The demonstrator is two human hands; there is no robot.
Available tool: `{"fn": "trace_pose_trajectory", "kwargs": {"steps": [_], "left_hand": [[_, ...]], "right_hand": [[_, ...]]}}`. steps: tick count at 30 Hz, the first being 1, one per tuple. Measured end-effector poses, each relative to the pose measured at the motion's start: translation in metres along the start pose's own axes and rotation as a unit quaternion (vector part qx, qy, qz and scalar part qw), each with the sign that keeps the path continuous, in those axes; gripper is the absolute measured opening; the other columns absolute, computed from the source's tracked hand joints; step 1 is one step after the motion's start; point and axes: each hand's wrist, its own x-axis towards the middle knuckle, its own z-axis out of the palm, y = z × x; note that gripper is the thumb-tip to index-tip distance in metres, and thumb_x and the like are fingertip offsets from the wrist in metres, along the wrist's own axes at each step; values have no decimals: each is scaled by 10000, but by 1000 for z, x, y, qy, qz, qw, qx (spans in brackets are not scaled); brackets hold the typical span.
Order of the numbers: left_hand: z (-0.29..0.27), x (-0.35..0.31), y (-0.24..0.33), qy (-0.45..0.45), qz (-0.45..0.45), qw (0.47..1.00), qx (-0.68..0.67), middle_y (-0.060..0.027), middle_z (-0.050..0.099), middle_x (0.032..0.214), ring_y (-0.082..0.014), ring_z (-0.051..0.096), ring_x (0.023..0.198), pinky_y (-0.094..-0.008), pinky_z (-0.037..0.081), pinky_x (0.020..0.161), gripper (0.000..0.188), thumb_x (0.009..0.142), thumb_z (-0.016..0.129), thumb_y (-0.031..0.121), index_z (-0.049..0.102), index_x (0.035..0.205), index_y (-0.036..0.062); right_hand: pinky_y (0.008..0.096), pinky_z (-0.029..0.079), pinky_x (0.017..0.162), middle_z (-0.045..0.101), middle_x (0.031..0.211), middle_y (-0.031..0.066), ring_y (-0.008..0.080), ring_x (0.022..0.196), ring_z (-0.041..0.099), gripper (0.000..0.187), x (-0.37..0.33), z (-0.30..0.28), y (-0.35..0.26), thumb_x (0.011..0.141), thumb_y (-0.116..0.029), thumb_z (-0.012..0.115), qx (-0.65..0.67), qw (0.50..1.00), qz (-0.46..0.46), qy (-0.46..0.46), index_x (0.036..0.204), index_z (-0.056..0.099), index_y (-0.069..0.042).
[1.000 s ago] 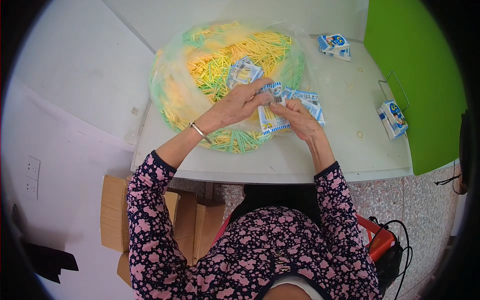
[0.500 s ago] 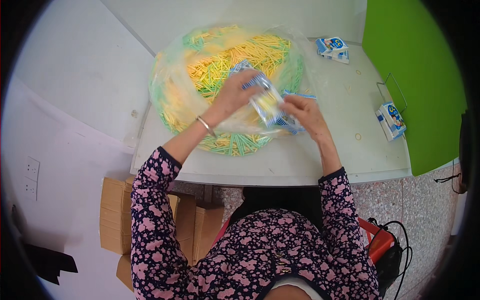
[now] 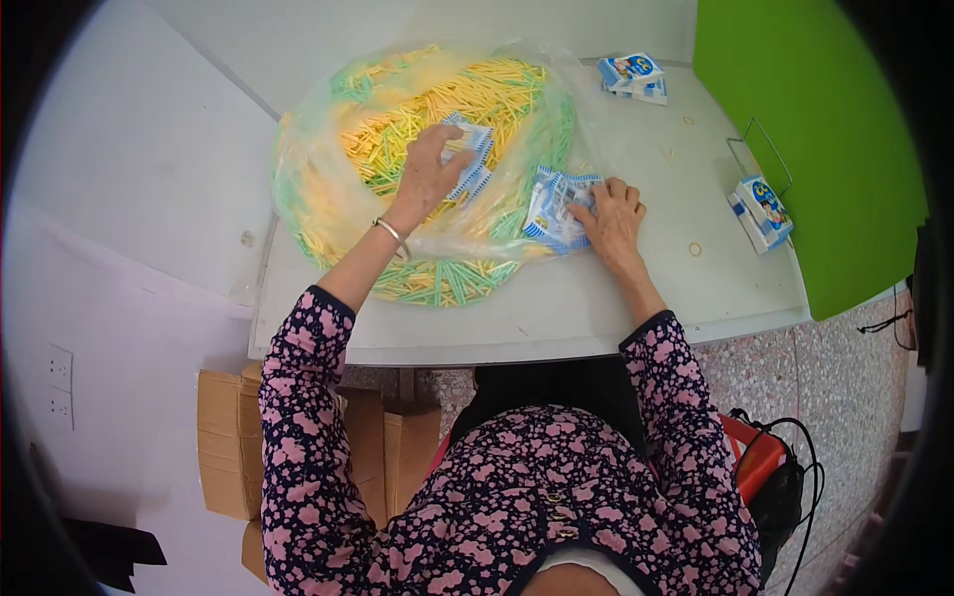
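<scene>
My left hand [image 3: 427, 177], with a bracelet at its wrist, reaches over a large clear plastic bag [image 3: 316, 199] of thin yellow and green sticks [image 3: 497, 91]. Its thumb and fingers are apart, beside blue-and-white packets [image 3: 475, 149] lying on the sticks; some fingertips are hard to see. My right hand [image 3: 618, 223] rests at the bag's right edge with fingers spread. The thumb touches a small pile of blue-and-white packets [image 3: 558, 211], which lies partly on the bag's plastic.
More packets are stacked at the table's back right [image 3: 632, 77]. Others lean by a wire stand [image 3: 763, 154] near the green panel [image 3: 825, 129]. Rubber bands [image 3: 696, 249] lie on the white table [image 3: 556, 323]. Cardboard [image 3: 227, 442] stands below left.
The clear packet held between my hands has left that spot. My left hand has moved left to the packets in the bag; my right hand has come down on the pile, its fingers opened.
</scene>
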Motion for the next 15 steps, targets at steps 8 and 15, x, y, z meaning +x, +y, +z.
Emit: {"fn": "trace_pose_trajectory", "kwargs": {"steps": [8, 15], "left_hand": [[28, -11, 37, 7, 143, 990, 2, -156, 558, 1011, -312, 526, 948, -364, 399, 828, 339, 744, 662, 240, 544, 984, 32], [25, -4, 70, -224, -97, 918, -312, -50, 619, 865, -91, 539, 793, -247, 434, 718, 238, 833, 611, 203, 615, 958, 0]], "right_hand": [[433, 326, 843, 491, 1129, 84, 295, 1035, 410, 232, 6, -5, -1, 728, -246, 660, 48, 988, -2, 144, 882, 649, -73], [332, 441, 749, 602, 925, 118, 269, 871, 558, 241, 10, -54, -47, 752, -121, 661, 306, 937, -134, 105, 952, 602, 0]]}}
